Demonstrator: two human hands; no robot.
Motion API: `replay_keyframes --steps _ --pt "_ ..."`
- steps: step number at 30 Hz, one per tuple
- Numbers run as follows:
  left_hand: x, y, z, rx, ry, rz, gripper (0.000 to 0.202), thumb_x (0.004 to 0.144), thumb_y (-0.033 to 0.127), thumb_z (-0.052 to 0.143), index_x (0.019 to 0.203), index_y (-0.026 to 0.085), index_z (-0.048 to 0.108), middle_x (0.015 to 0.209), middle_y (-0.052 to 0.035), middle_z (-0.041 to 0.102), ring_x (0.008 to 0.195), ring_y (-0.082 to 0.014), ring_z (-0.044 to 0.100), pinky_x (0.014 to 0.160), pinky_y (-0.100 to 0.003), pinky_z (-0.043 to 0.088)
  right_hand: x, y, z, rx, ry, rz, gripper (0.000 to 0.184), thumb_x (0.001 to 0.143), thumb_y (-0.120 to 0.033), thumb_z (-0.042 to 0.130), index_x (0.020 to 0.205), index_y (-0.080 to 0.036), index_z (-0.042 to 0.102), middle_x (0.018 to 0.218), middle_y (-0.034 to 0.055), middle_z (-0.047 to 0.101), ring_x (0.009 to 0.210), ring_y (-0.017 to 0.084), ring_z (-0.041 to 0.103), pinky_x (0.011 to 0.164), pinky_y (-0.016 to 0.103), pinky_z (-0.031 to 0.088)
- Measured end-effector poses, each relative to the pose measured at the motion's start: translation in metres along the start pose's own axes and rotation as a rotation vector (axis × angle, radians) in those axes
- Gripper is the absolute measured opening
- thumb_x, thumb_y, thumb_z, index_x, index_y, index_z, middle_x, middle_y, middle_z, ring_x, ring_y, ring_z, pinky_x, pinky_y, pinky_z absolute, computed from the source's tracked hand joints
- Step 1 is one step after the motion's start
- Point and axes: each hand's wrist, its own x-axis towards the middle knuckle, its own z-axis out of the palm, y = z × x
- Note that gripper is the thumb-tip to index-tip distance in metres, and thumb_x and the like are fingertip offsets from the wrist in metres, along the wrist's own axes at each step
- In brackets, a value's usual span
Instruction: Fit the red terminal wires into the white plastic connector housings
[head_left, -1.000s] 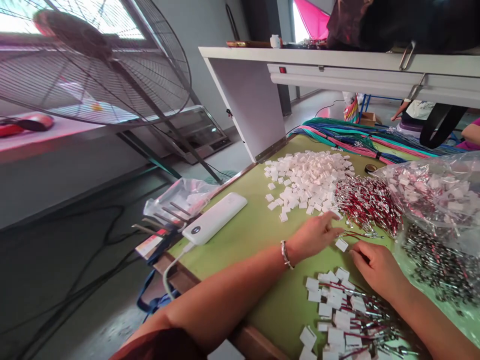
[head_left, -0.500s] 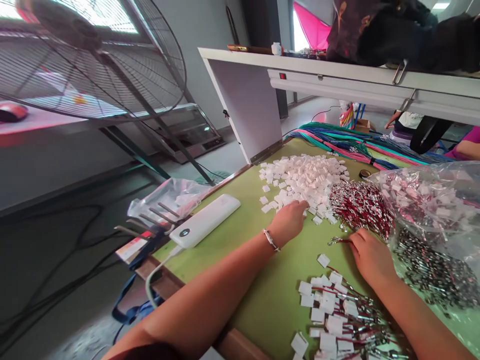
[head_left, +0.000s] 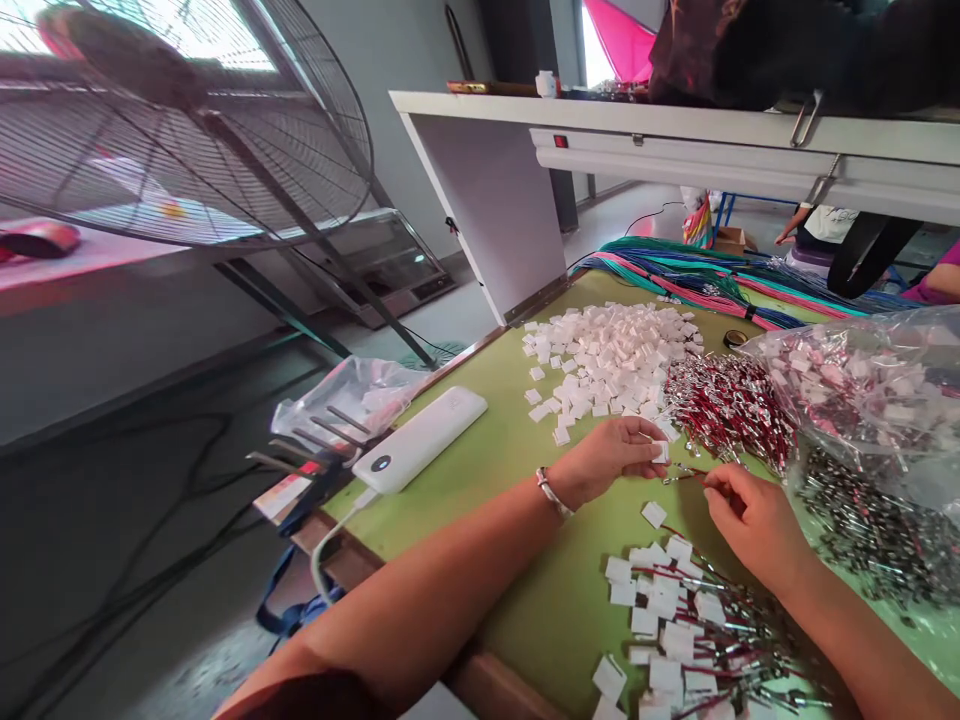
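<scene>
Between the fingertips of my left hand (head_left: 616, 455) is a small white plastic connector housing (head_left: 660, 452). Close by on the right, my right hand (head_left: 754, 505) pinches a short red wire with metal crimp terminals (head_left: 684, 474), whose terminal end points at the housing. The two pieces look slightly apart. Loose white housings (head_left: 607, 345) lie heaped beyond my left hand. A pile of red terminal wires (head_left: 731, 405) lies behind my right hand. Nearer to me, several white housings with wires attached (head_left: 667, 600) are spread on the green tabletop (head_left: 540, 600).
A white power bank (head_left: 424, 440) with a cable lies at the table's left edge. Right are a clear bag of white pieces (head_left: 862, 390) and a dark terminal pile (head_left: 862, 520). Coloured wire bundles (head_left: 675, 270) run along the back. A large fan (head_left: 187, 120) stands left.
My left hand has come away from the housing heap toward the right, now holding a white housing. My right hand stays nearly in place with its wire. The view has shifted slightly.
</scene>
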Motion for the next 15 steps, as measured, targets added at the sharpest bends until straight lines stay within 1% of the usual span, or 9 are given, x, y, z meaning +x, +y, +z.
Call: replay_keyframes --steps 2,4,6,8,10,12,15 --pt "0.0 -0.004 0.004 -0.11 -0.028 -0.025 0.032 0.07 0.027 0.079 0.089 0.012 0.059 0.074 -0.0038 0.068 0.066 -0.0111 0.067 0.063 -0.021 0.049 -0.001 -0.004 0.0 0.006 -0.028 -0.034 0.017 0.088 -0.025 0.047 0.077 -0.021 0.059 0.062 -0.0011 0.061 0.054 0.013 0.053 0.054 0.024 0.04" --pt "0.0 -0.007 0.006 -0.158 -0.033 -0.038 0.036 0.068 0.028 0.081 0.091 0.012 0.058 0.072 -0.0035 0.067 0.063 -0.0104 0.066 0.059 -0.02 0.048 -0.002 -0.006 0.001 0.01 -0.061 -0.045 0.025 0.091 -0.028 0.044 0.071 -0.021 0.059 0.06 -0.001 0.06 0.054 0.013 0.052 0.054 0.024 0.04" --pt "0.0 -0.009 0.007 -0.166 -0.024 -0.037 0.039 0.069 0.027 0.08 0.099 0.012 0.06 0.07 -0.0014 0.067 0.057 -0.0074 0.062 0.054 -0.018 0.044 -0.002 -0.008 0.001 0.015 -0.07 -0.03 0.03 0.092 -0.029 0.043 0.067 -0.021 0.058 0.057 -0.0016 0.058 0.052 0.012 0.051 0.052 0.023 0.038" --pt "0.001 -0.01 0.008 -0.137 -0.02 -0.027 0.04 0.071 0.026 0.078 0.104 0.012 0.061 0.066 0.0007 0.065 0.053 -0.0052 0.058 0.052 -0.017 0.042 -0.001 -0.009 0.001 0.019 -0.049 -0.021 0.03 0.092 -0.029 0.043 0.068 -0.021 0.058 0.057 -0.0018 0.058 0.052 0.012 0.051 0.051 0.023 0.038" --pt "0.0 -0.011 0.01 -0.089 -0.009 0.005 0.034 0.072 0.025 0.077 0.099 0.012 0.062 0.065 0.0009 0.065 0.055 -0.0057 0.059 0.054 -0.017 0.043 -0.001 -0.009 0.0 0.019 -0.011 -0.015 0.028 0.091 -0.03 0.045 0.069 -0.021 0.058 0.056 -0.0019 0.058 0.052 0.012 0.051 0.051 0.023 0.037" --pt "0.0 -0.011 0.011 -0.062 0.006 0.036 0.028 0.072 0.024 0.077 0.09 0.012 0.061 0.068 -0.0001 0.065 0.062 -0.0088 0.064 0.058 -0.019 0.046 0.0 -0.007 -0.002 0.033 0.027 0.0 0.025 0.09 -0.029 0.047 0.07 -0.021 0.058 0.057 -0.0021 0.058 0.052 0.012 0.051 0.051 0.023 0.037" --pt "-0.003 -0.01 0.013 -0.095 0.013 0.029 0.026 0.073 0.023 0.076 0.088 0.013 0.058 0.07 0.0006 0.064 0.07 -0.0131 0.068 0.063 -0.022 0.049 0.001 -0.006 -0.005 0.063 0.047 0.025 0.021 0.089 -0.028 0.049 0.071 -0.02 0.059 0.057 -0.0028 0.059 0.05 0.011 0.05 0.05 0.023 0.037"
